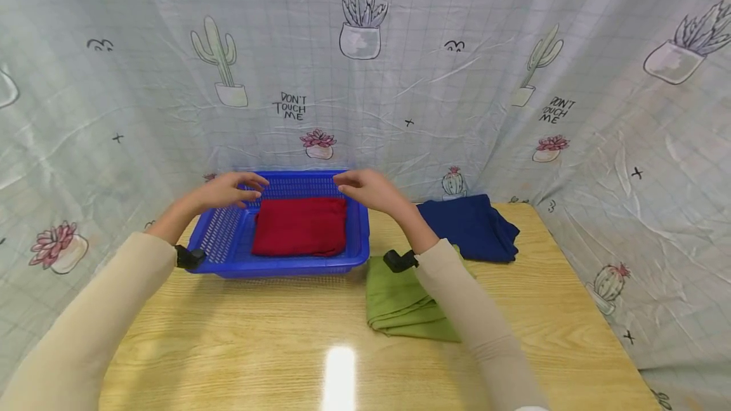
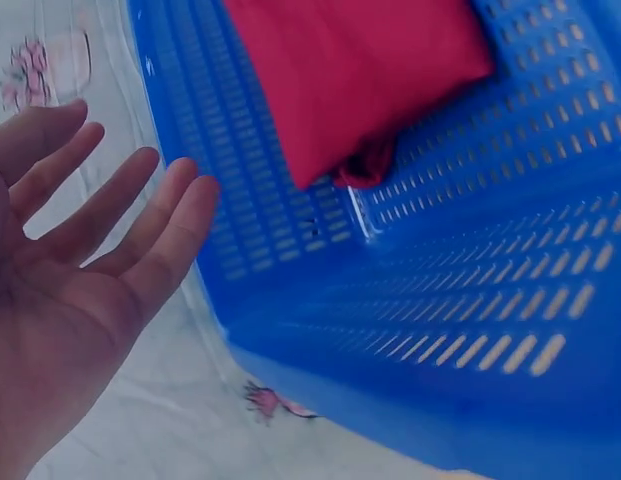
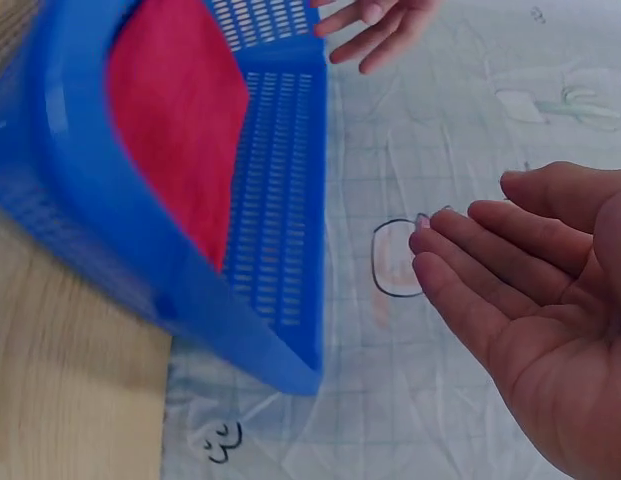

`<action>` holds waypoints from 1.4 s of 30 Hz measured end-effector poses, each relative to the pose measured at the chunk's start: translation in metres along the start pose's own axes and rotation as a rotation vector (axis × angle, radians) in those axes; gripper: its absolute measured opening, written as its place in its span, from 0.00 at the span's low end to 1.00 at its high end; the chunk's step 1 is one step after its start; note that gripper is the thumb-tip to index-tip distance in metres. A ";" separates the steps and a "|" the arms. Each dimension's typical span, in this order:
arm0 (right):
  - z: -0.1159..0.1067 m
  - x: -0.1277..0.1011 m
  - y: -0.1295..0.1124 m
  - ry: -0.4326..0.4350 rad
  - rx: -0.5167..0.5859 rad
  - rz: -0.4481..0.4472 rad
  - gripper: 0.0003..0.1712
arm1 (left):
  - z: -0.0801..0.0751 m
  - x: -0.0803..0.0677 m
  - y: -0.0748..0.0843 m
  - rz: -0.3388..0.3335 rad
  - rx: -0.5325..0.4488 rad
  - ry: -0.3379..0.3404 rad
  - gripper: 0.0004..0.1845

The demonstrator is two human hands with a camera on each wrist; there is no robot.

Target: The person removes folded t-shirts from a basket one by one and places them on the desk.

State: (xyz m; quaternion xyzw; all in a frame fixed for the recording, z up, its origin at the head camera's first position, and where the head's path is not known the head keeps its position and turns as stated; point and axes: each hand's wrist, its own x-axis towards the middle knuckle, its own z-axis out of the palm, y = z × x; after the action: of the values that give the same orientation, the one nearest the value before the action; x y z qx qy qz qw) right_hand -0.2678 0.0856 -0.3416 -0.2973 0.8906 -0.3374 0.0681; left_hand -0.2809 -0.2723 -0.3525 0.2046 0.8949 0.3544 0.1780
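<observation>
Hovering both hands over one blue basket [image 1: 228,240] on the tabletop [image 1: 257,335].

We count three folded cloths: a red cloth [image 1: 301,226] inside the basket, a green cloth [image 1: 400,300] and a navy cloth [image 1: 471,226] beside it; our left hand [image 1: 228,190] and right hand [image 1: 368,188] hold nothing, fingers loosely spread; the backdrop [image 1: 457,81] reads "DON'T TOUCH ME" twice.

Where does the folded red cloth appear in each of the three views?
Head: red cloth at centre, inside the blue basket.
Left wrist: top middle, on the basket floor.
Right wrist: upper left, inside the basket.
Shared landmark: the basket's perforated blue wall.
</observation>
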 end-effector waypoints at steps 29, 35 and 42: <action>0.072 0.078 0.028 -0.211 0.590 0.526 0.35 | 0.021 0.023 -0.053 -0.440 -0.635 -0.156 0.42; 0.076 0.086 0.029 -0.242 0.505 0.579 0.39 | 0.027 0.034 -0.054 -0.431 -0.662 -0.153 0.43; 0.081 0.091 0.028 -0.257 0.525 0.627 0.43 | 0.031 0.049 -0.056 -0.422 -0.491 -0.159 0.42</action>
State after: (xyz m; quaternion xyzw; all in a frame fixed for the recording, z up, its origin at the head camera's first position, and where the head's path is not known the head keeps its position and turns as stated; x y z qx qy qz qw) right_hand -0.3296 0.0044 -0.4142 -0.0243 0.8060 -0.4757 0.3513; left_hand -0.3224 -0.2679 -0.4215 -0.0073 0.7887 0.4977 0.3608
